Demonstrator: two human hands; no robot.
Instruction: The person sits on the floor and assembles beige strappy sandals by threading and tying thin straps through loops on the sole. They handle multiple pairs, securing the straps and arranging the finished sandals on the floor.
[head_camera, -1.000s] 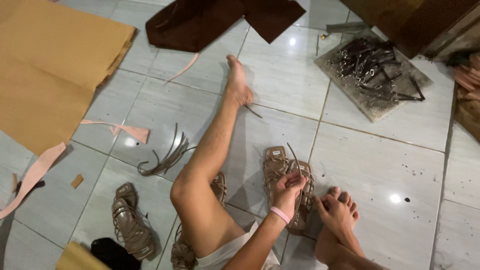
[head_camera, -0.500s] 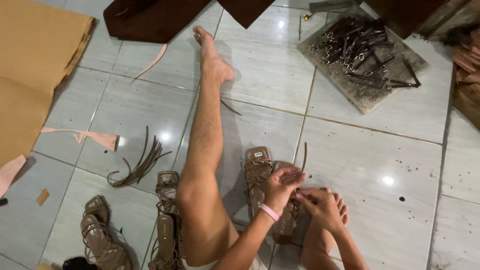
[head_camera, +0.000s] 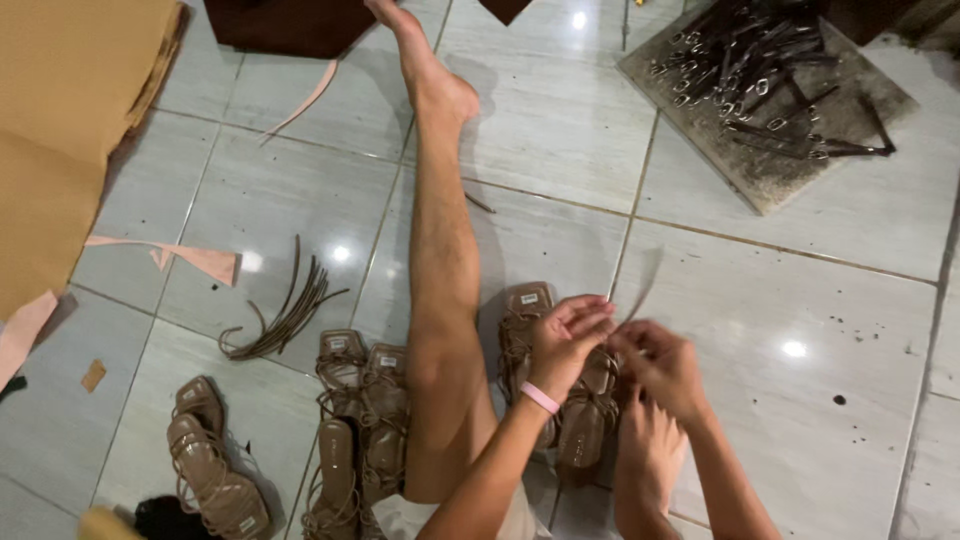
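Observation:
I sit on a tiled floor with one bare leg (head_camera: 440, 260) stretched out ahead. My left hand (head_camera: 565, 340), with a pink wristband, and my right hand (head_camera: 660, 365) meet over a pair of brown strappy sandals (head_camera: 525, 310) lying just right of that leg. Both hands pinch a thin brown strap (head_camera: 640, 285), which rises blurred between them. My other bare foot (head_camera: 645, 460) is tucked beneath my right hand, beside the sandals. The hands hide most of the sandals' straps.
Two more brown sandal pairs lie left of the leg (head_camera: 360, 420) and at the lower left (head_camera: 210, 470). A bundle of loose brown straps (head_camera: 285, 310), pink strips (head_camera: 190, 258), tan sheet material (head_camera: 70, 130) and a stone slab with dark buckled straps (head_camera: 770, 90) lie around.
My right hand has risen from beside my foot to meet the left hand over the sandals. A thin strap now stands up between them. The view has shifted closer.

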